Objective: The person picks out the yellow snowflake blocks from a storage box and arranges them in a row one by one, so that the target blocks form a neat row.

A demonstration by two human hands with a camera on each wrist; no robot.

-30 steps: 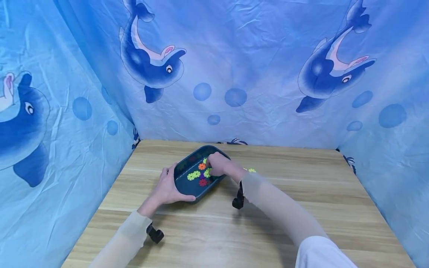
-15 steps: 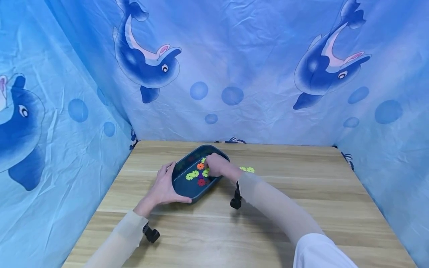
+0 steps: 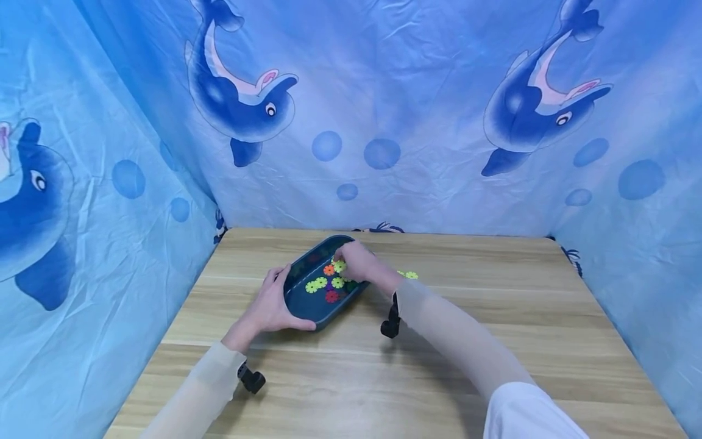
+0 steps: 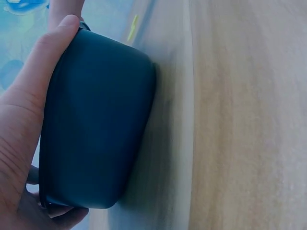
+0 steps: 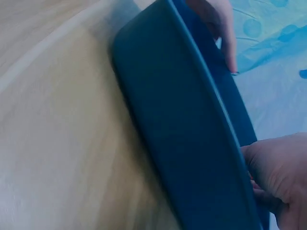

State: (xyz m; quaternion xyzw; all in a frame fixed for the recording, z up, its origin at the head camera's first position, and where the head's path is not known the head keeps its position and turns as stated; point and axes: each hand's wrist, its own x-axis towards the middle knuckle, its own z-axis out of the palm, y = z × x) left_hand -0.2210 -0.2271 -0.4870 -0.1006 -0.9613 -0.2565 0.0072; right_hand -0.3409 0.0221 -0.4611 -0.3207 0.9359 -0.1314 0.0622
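Note:
A dark teal tray [image 3: 300, 305] with rounded corners lies at an angle on the table, holding several flower-shaped pieces: yellow-green [image 3: 311, 286], orange [image 3: 329, 269], red [image 3: 331, 296] and purple. My left hand [image 3: 270, 310] grips its left end, thumb on the near side and fingers round the other, as the left wrist view also shows on the tray's outer wall [image 4: 96, 115]. Inside the right part, my right hand [image 3: 361, 262] pinches a yellow-green piece [image 3: 340, 266]. In the right wrist view the tray wall [image 5: 177, 110] hides the fingertips of the right hand [image 5: 283, 167].
Yellow-green pieces [image 3: 411, 275] lie on the wooden table [image 3: 493, 292] right of the tray, partly behind the right forearm. A blue curtain [image 3: 439, 201] with dolphins hangs behind and along both sides of the table.
My right hand has risen a little inside the tray, and a yellow-green piece now shows at its fingertips. The left hand keeps its grip on the tray. The head view has shifted slightly.

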